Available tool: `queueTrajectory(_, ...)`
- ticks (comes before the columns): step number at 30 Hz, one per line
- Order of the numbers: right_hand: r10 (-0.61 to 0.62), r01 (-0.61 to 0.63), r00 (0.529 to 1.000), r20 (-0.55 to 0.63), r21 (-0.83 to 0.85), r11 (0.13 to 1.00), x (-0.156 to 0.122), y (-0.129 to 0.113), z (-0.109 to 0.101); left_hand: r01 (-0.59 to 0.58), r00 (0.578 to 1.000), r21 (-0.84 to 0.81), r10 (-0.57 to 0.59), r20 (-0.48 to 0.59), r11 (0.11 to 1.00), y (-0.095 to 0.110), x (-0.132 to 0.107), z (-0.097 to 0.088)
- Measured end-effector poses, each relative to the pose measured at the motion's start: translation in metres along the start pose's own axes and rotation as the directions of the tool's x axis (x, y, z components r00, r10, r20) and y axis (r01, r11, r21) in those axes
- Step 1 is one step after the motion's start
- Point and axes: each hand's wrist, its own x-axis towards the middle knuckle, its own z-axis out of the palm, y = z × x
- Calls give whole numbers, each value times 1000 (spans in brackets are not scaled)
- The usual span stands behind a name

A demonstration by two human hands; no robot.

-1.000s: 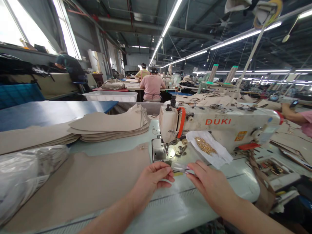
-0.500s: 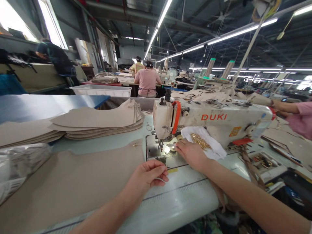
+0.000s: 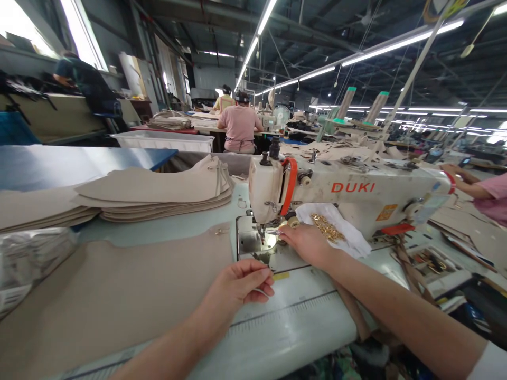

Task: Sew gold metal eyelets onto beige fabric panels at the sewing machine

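The white sewing machine (image 3: pixel 352 184) has a lit needle area with a metal plate (image 3: pixel 247 240) below. My right hand (image 3: pixel 307 244) is beside the needle, fingers closed on a slim pointed metal tool (image 3: pixel 273 233) whose tip points toward the needle; its exact kind is not clear. In front of the plate, my left hand (image 3: pixel 247 282) is pinched, thumb against fingers; anything between them is too small to make out. A flat beige panel (image 3: pixel 150 285) with a small metal fitting (image 3: pixel 218 231) at its corner lies left of the plate, partly behind my left forearm.
Stacked beige panels (image 3: pixel 158 187) lie behind the flat one. A white cloth (image 3: pixel 356 240) holds gold-coloured metal pieces (image 3: pixel 327 227) under the machine arm. A plastic bag (image 3: pixel 35 258) is at left, a parts tray (image 3: pixel 433 264) at right. Co-workers (image 3: pixel 240 124) sit ahead; another person's arms (image 3: pixel 471 182) show at right.
My right hand has shifted slightly left, bringing the metal tool closer to the needle. My left hand stays in its pinch. The view has shifted slightly.
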Motion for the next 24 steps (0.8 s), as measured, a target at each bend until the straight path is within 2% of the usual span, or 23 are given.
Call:
queueTrajectory(10,-45,45,999,6,1,999,-1,-1,3,25,1000,-3,-25,9,1000,3,0,2)
queueTrajectory(24,-27,28,999,-21,27,999,-3,0,2,2,1000,6,-2,-13,1000,4,-3,4)
